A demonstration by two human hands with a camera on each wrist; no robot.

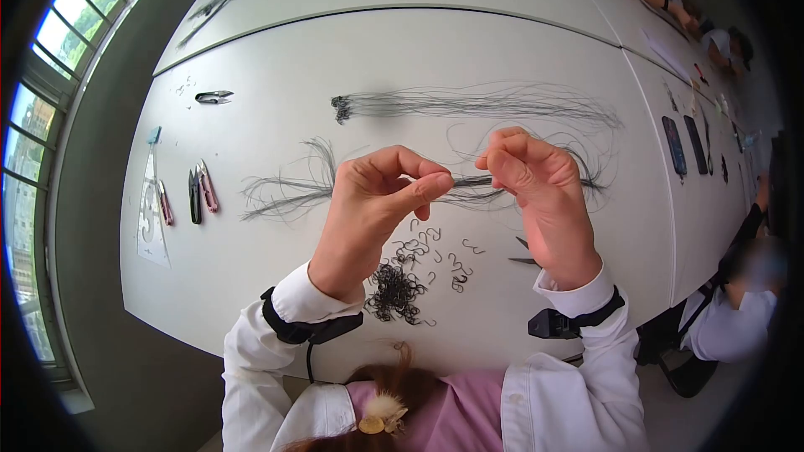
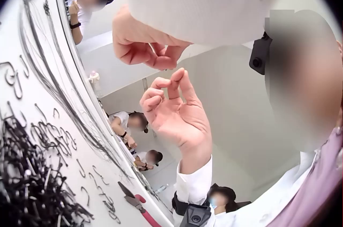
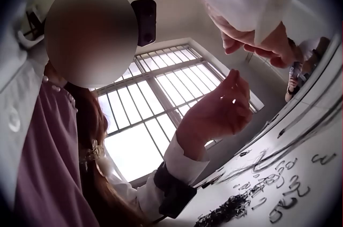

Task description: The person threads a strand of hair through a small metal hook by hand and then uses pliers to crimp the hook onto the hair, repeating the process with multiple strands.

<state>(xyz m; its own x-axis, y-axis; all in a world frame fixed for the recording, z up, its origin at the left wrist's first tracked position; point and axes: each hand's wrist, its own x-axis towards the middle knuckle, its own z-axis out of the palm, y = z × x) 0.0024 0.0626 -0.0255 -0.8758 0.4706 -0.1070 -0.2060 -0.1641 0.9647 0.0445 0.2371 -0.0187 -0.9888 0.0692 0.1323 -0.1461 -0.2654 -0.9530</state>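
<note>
In the head view my left hand (image 1: 377, 201) and right hand (image 1: 548, 197) are raised close together above the table, each with thumb and forefinger pinched. A fine fishing line (image 1: 450, 136) loops beside the right fingertips; what sits inside each pinch is too small to make out. Below the hands lies a bundle of dark fishing line (image 1: 293, 191), spread out at both ends. Nearer my body is a heap of small black fish hooks (image 1: 394, 291), with several scattered beside it. Farther off, a second line bundle (image 1: 469, 105) has hooks (image 1: 340, 108) gathered at its left end.
Thread snips (image 1: 213, 98), black snips (image 1: 195, 197), pink-handled snips (image 1: 208, 190) and a clear triangle ruler (image 1: 152, 218) lie at left. Scissors (image 1: 222, 2) lie far left. Red-handled pliers (image 2: 138, 205) rest near the right arm. Phones (image 1: 674, 146) and other people are at right.
</note>
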